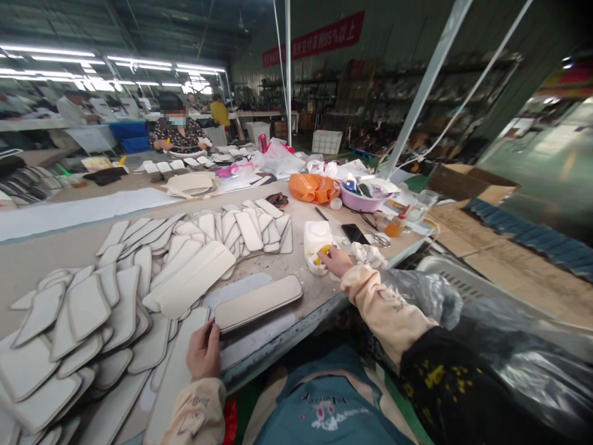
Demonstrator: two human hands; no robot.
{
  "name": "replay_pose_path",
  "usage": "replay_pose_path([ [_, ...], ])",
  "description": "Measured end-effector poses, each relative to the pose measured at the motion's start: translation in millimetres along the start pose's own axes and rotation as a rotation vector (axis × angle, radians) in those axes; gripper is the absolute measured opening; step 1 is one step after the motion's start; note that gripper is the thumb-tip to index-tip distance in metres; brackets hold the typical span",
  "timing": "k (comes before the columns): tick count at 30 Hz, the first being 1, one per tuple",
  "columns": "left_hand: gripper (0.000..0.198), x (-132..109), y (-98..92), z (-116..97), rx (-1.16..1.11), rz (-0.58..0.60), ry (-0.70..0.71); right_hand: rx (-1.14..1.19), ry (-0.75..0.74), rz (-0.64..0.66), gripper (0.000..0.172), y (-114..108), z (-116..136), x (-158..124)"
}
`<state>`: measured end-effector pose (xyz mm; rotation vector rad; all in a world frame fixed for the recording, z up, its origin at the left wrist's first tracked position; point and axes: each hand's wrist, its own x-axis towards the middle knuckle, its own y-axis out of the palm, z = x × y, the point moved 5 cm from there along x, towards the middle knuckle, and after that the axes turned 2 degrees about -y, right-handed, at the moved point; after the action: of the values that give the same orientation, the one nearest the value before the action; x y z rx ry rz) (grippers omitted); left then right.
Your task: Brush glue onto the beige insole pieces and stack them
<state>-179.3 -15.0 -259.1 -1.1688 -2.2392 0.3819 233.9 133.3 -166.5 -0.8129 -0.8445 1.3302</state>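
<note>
My left hand [205, 350] is closed at the left end of a long pale panel with rounded corners [259, 303], gripping its edge between thumb and fingers. The panel lies near the table's front edge, and its side looks like more than one layer. Out to the right, my right hand [337, 261] is closed around a small yellow tool [323, 252]. Its lower end is inside a cut-open white plastic container [317, 232], so I cannot see what kind of tool it is. Left of the panel, many similar pale pieces [192, 281] lie in overlapping piles.
Beyond the container are a black phone [354, 233], an orange plastic bag [314, 187], a purple basin [364, 199] and a small orange bottle [396, 225]. Crumpled tissue [368, 254] lies beside my right wrist. A masked co-worker [178, 130] sits across the table. A metal post [428, 86] rises at right.
</note>
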Motion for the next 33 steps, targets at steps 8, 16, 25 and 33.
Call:
replay_pose_path([
  [8,0.041,2,1.7,10,-0.013,0.003,0.000,0.057,-0.042,-0.061,0.030,-23,-6,7],
  [16,0.039,0,1.9,9,-0.032,-0.014,0.013,0.128,-0.249,0.056,0.025,-24,-10,-16],
  [25,0.036,0,1.9,5,-0.043,-0.026,0.044,0.149,-0.296,0.025,0.029,-36,-13,-11],
  [33,0.035,-3,0.9,1,-0.090,-0.044,0.052,0.093,-0.383,0.015,0.027,-17,-11,-5],
])
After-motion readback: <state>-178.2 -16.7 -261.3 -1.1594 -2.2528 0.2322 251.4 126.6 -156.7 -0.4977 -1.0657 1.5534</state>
